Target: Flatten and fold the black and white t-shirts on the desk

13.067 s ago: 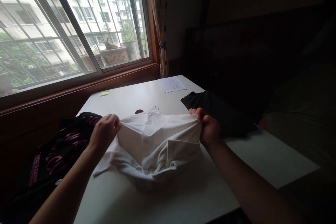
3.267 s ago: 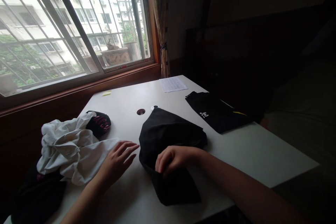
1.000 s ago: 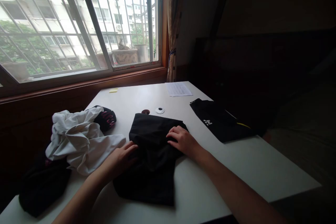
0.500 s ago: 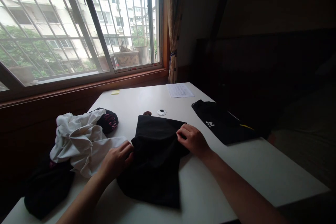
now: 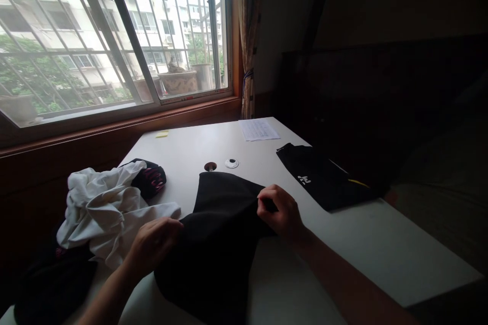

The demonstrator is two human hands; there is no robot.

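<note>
A plain black garment (image 5: 217, 228) stretches across the table between my two hands; its exact kind I cannot make out. My left hand (image 5: 158, 241) pinches its left edge, beside a crumpled white garment (image 5: 102, 208). On the other side, my right hand (image 5: 280, 210) grips the right edge with thumb and fingers closed. The cloth is pulled fairly taut between them, and its lower part hangs toward me.
The white garment lies heaped with dark clothing (image 5: 57, 284) at the left. A folded black garment (image 5: 324, 177) with a white logo rests at the right. Farther back on the white table (image 5: 190, 142) are a printed paper (image 5: 259, 130), a round cable hole (image 5: 210, 166) and its cap (image 5: 231, 163).
Both hands have drawn the black garment toward me and spread it wider, the left hand moving left. The cloth looks smoother, and the cable hole behind it shows more fully.
</note>
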